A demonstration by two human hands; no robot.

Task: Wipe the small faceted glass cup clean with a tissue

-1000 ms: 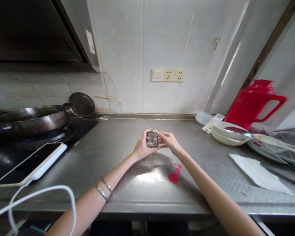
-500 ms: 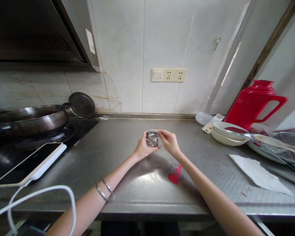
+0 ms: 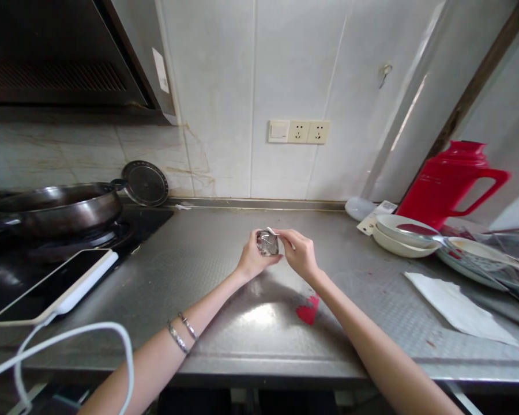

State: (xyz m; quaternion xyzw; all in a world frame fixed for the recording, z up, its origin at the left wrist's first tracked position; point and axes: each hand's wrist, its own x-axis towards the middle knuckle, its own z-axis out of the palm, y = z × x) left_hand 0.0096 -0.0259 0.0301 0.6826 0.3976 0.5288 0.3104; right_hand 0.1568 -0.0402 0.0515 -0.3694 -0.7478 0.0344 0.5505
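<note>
My left hand is wrapped round a small clear, glassy container, its fingers on the left side and its thumb beneath. The container is held up over the steel counter, and what is inside it is too small to make out. My right hand is closed in a pinch at the container's upper right edge. A small thin white piece sticks out from its fingertips across the rim; its kind does not show. Below the hands, a torn red scrap lies on the counter.
A pan sits on the stove at left, with a phone and white cable nearer me. At right are stacked bowls, plates, a red thermos jug and a white paper napkin.
The white piece at the rim has tilted, and my right fingers have bent a little more around it. My left hand keeps its hold on the container. The view has shifted slightly.
</note>
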